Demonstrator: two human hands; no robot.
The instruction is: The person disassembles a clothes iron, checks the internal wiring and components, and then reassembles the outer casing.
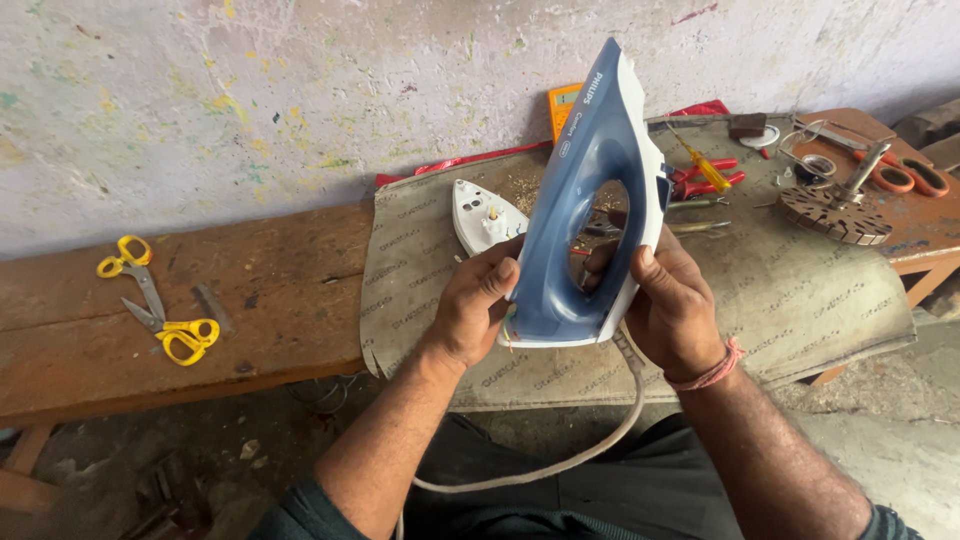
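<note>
Blue and white clothes iron (585,215) held up above the bench (270,290), long axis near upright, nose up and tilted right, left hand (478,305) grip clamping its heel, right hand (668,300) grip wrapped round the opposite edge, white cord (600,440) trailing down, yellow scissors (160,300) well apart at left

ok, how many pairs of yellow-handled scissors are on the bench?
2, both at the bench's left end: one upper-left, one lower-right, blades meeting between them. More could be hidden behind the clothes iron.
</note>
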